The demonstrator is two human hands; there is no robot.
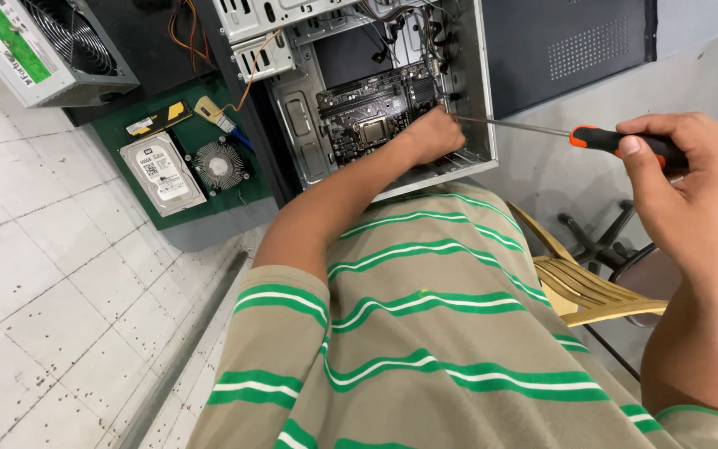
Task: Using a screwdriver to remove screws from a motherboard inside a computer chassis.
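An open computer case point(475, 100) lies on its side with the motherboard point(371, 108) exposed inside. My left hand point(432, 133) reaches into the case at the board's right edge, fingers curled around the tip of a long screwdriver shaft point(513, 125). My right hand point(695, 187) grips the screwdriver's orange and black handle point(625, 143) outside the case, to the right. The shaft runs nearly level from the handle into the case. The screwdriver's tip is hidden behind my left hand.
A power supply unit point(47, 46) sits at the top left. On a green mat point(209, 208) lie a hard drive point(162, 173), a round cooler fan point(219, 165) and a memory stick point(158, 118). A wooden chair point(592, 291) stands below the case, over tiled floor point(51, 299).
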